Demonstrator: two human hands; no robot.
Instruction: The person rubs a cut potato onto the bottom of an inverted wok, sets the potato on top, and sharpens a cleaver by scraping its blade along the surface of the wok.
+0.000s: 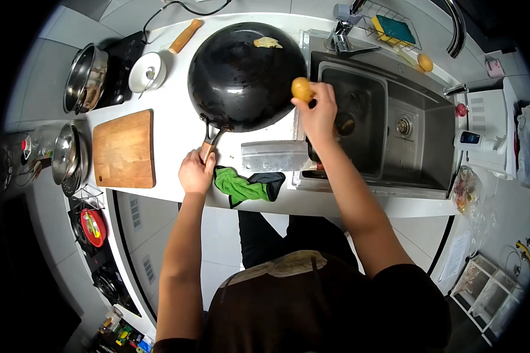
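A large black wok [241, 76] rests on the white counter, its wood-and-metal handle [208, 147] pointing toward me. My left hand [195, 172] is closed around the end of that handle. A pale yellow piece [268, 43], its kind unclear, lies on the wok's dark surface near the far side. Between the fingertips of my right hand [319, 112] is a round yellow-brown potato-like thing [301, 89], held over the wok's right edge beside the sink. Just below the wok lies a cleaver [274, 156], and a green and grey cloth [244, 187] is near my left hand.
The steel sink [421, 153] with its faucet [340, 38] is on the right. A wooden cutting board [123, 149], a white bowl [147, 72] and a steel pot [86, 79] stand left. A wire rack holds a sponge [393, 30]; another yellow-brown round thing [425, 63] sits behind the sink.
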